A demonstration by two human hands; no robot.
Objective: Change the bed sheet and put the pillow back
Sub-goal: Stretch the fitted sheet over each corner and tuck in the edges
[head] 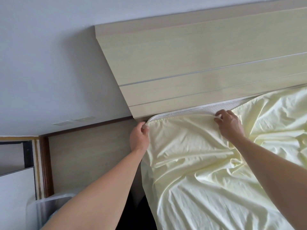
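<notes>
Now, with left hand [139, 136] and right hand [229, 123] both pinching the sheet [191, 146] hem, stretch evenly over the mattress [214, 109] corner, then tuck down.

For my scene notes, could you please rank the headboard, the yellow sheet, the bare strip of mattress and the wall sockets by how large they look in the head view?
1-2. headboard and yellow sheet: alike, and both cut off by the frame
3. bare mattress strip
4. wall sockets
</notes>
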